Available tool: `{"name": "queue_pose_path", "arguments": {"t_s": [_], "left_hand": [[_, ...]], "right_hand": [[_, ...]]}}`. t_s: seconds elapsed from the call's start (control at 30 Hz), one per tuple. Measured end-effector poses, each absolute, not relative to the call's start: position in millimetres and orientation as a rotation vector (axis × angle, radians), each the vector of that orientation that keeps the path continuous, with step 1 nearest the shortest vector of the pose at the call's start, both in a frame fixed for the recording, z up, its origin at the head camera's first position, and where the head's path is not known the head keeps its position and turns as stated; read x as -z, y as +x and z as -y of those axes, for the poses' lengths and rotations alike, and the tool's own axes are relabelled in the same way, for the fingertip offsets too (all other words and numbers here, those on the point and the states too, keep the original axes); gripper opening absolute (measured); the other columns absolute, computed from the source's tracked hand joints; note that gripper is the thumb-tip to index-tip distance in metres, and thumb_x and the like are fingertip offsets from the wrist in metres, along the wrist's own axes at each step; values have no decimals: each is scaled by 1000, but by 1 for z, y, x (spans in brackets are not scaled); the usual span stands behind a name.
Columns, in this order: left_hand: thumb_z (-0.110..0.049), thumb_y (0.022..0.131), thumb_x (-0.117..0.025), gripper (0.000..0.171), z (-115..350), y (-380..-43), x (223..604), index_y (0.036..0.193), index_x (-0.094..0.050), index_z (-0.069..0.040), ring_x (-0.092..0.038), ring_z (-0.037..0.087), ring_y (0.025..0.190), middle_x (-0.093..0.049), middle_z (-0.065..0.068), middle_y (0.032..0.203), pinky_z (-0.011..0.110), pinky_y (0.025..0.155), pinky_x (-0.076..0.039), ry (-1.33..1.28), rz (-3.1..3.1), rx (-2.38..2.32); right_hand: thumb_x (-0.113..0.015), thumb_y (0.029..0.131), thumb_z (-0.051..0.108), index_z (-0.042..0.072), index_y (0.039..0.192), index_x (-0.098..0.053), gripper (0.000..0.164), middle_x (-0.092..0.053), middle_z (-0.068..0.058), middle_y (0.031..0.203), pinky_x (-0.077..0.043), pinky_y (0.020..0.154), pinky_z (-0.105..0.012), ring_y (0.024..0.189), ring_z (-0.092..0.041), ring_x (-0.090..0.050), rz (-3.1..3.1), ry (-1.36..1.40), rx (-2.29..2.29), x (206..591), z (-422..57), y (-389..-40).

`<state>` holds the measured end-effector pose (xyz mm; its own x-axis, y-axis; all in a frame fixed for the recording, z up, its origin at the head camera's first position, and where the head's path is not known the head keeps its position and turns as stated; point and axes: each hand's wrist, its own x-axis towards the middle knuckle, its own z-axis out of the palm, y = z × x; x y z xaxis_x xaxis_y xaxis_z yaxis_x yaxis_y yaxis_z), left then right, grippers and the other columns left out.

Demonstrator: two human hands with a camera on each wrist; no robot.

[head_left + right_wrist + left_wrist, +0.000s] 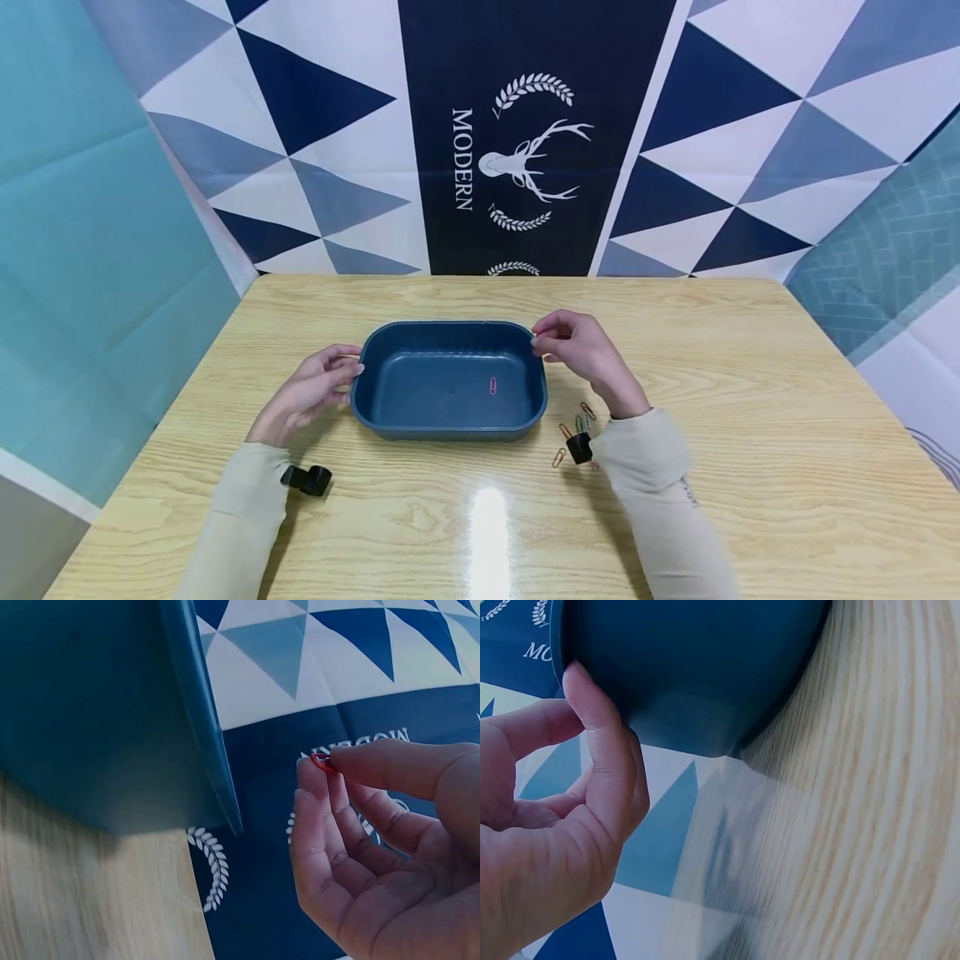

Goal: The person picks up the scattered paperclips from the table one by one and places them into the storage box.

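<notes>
The left hand (311, 387) grips the left end of a blue basin (420, 392) on the worktop (750, 433), and the left wrist view shows, as the head view cannot, a digit pressed up the outer wall to just under the rim. The right hand (581, 346) pinches a red paper clip (321, 762) between thumb and fingertips; from the head that clip is barely a speck, while the right wrist view makes it plain. In the head view this hand overlaps the basin's right rim, yet its own wrist camera shows a gap between fingers and wall. Only the head view reveals the inside, where a pink paper clip (492, 386) lies right of centre, and the loose paper clips (565, 431) on the worktop beside the basin, partly hidden by the black wrist camera (579, 448) and sleeve (647, 454).
</notes>
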<state>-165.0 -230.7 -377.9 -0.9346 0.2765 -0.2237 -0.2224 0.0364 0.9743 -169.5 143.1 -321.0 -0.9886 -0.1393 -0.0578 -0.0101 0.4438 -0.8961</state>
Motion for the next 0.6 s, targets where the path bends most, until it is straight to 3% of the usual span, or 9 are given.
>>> {"name": "queue_pose_path", "arguments": {"t_s": [0.23, 0.47, 0.6], "left_hand": [[-7, 101, -50, 39, 231, -165, 379, 134, -34, 6, -56, 8, 74, -52, 5, 100, 22, 60, -51, 61, -1962, -1959], [-7, 101, -50, 37, 230, -166, 379, 133, -35, 5, -56, 8, 72, -52, 4, 99, 22, 60, -50, 50, -1960, -1964], [-6, 101, -49, 37, 231, -165, 378, 133, -35, 6, -55, 8, 73, -52, 4, 99, 22, 59, -50, 48, -1960, -1970]], "right_hand": [[-62, 93, 4, -7, 109, -62, 20, -67, -16, 97, -53, 71, -31, 85, -25, -66, -2544, -174, 1589, 321, -126, -169], [-63, 93, 2, -8, 111, -63, 21, -67, -15, 94, -53, 81, -46, 91, -37, -63, -2517, -193, 1595, 322, -116, -167], [-63, 93, 2, -8, 112, -63, 21, -67, -15, 94, -53, 82, -48, 93, -40, -62, -2514, -193, 1598, 322, -114, -168]]}}
